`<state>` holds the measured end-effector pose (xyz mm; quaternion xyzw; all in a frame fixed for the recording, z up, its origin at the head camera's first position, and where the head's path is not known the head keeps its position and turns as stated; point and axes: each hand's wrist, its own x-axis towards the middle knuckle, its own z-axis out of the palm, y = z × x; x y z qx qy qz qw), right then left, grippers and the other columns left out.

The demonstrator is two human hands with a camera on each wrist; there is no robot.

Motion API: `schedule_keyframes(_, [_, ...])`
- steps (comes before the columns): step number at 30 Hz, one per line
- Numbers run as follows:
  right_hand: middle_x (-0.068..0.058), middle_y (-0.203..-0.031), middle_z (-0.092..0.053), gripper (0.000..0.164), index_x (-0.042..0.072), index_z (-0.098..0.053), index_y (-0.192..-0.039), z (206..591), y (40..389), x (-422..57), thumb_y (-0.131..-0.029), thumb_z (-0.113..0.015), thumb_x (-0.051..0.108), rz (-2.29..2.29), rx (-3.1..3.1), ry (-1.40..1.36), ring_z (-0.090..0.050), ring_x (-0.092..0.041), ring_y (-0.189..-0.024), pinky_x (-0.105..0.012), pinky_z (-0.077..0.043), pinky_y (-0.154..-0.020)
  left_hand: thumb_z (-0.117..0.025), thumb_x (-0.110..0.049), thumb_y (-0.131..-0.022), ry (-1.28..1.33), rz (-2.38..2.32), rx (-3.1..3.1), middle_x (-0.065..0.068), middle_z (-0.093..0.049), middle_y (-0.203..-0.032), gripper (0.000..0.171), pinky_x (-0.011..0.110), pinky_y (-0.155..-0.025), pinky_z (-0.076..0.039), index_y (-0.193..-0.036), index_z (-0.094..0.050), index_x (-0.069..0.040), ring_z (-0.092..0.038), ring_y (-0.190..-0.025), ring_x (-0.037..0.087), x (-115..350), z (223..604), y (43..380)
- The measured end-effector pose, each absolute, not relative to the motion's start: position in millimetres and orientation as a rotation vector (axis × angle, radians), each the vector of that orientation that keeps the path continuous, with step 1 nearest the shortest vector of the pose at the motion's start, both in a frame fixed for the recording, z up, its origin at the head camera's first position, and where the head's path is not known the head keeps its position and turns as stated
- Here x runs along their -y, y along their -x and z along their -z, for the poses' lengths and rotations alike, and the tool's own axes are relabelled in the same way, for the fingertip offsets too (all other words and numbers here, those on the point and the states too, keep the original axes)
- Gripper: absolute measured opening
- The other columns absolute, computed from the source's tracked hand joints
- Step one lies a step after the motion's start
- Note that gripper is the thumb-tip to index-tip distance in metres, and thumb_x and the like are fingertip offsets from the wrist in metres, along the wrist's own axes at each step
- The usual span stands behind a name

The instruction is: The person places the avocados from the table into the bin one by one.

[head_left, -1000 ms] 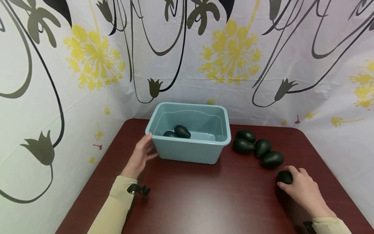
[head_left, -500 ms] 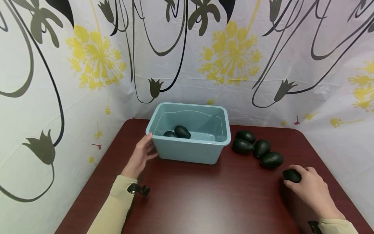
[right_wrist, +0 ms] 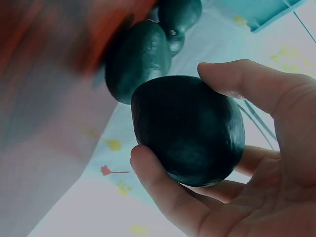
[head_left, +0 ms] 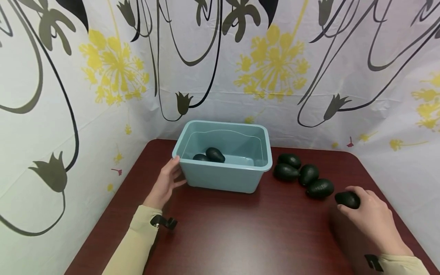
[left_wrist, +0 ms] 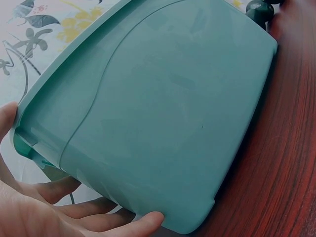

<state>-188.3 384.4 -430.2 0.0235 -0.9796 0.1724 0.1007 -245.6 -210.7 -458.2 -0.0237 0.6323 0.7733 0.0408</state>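
Observation:
My right hand [head_left: 372, 217] grips a dark green avocado [head_left: 348, 199] above the right side of the table. In the right wrist view, thumb and fingers wrap around this avocado [right_wrist: 187, 131]. My left hand [head_left: 165, 185] holds the near left corner of a light blue plastic bin [head_left: 223, 177]; in the left wrist view its thumb is at the rim and the other fingers lie against the outer wall. Two avocados [head_left: 215, 155] lie inside the bin, one partly hidden by the front wall. Several more avocados [head_left: 308, 175] are clustered on the table, right of the bin.
The dark red-brown wooden table [head_left: 247, 229] has rounded far corners. A white flower-patterned cloth [head_left: 275, 107] hangs behind it and along both sides. A black wrist strap with a small device [head_left: 164, 221] sits on the left wrist.
My right hand has moved right and slightly away from me, raising the avocado and tilting it. My left hand and the bin stay in place.

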Motion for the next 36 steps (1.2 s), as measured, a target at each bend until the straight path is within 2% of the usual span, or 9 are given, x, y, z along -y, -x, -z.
schedule_keyframes(11, [-0.033, -0.119, -0.047, 0.071, 0.009, -0.054, -0.139, 405, 194, -372, -0.083, -0.081, 0.043, -0.542, 2.882, -0.105, -0.051, -0.053, -0.091, -0.057, -0.041, -0.06, -0.054, -0.055, -0.099, 0.089, -2.386, -1.924, 0.006, -0.035, -0.157, 0.069, 0.068, -0.104, -0.034, -0.157, -0.031, -0.026, -0.035, -0.143, 0.03, 211, 459, 246])
schedule_keyframes(19, [-0.028, -0.117, -0.052, 0.065, 0.012, -0.055, -0.138, 390, 194, -364, -0.085, -0.081, 0.038, -0.608, 2.788, -0.133, -0.051, -0.047, -0.095, -0.05, -0.04, -0.066, -0.051, -0.052, -0.101, 0.079, -2.372, -1.941, 0.005, -0.034, -0.158, 0.064, 0.069, -0.103, -0.035, -0.157, -0.032, -0.029, -0.035, -0.143, 0.03, 209, 457, 247])
schedule_keyframes(28, [-0.022, -0.11, -0.06, 0.06, 0.016, -0.058, -0.136, 373, 196, -349, -0.087, -0.079, 0.043, -0.601, 2.703, -0.163, -0.053, -0.037, -0.091, -0.043, -0.038, -0.064, -0.049, -0.052, -0.101, 0.091, -2.349, -1.964, 0.005, -0.033, -0.159, 0.063, 0.068, -0.104, -0.035, -0.158, -0.031, -0.03, -0.035, -0.143, 0.031, 210, 455, 246])
schedule_keyframes(33, [-0.022, -0.112, -0.062, 0.058, 0.017, -0.059, -0.135, 367, 198, -342, -0.087, -0.078, 0.044, -0.605, 2.679, -0.182, -0.055, -0.037, -0.092, -0.044, -0.038, -0.064, -0.049, -0.052, -0.101, 0.082, -2.355, -1.956, 0.005, -0.034, -0.158, 0.063, 0.068, -0.103, -0.036, -0.157, -0.031, -0.029, -0.035, -0.143, 0.03, 211, 456, 247])
schedule_keyframes(36, [-0.022, -0.118, -0.063, 0.058, 0.018, -0.06, -0.135, 364, 199, -338, -0.088, -0.077, 0.046, -0.628, 2.673, -0.184, -0.056, -0.039, -0.096, -0.05, -0.041, -0.067, -0.051, -0.054, -0.1, 0.073, -2.36, -1.955, 0.005, -0.034, -0.158, 0.065, 0.067, -0.103, -0.036, -0.157, -0.031, -0.029, -0.035, -0.143, 0.03, 211, 457, 246])
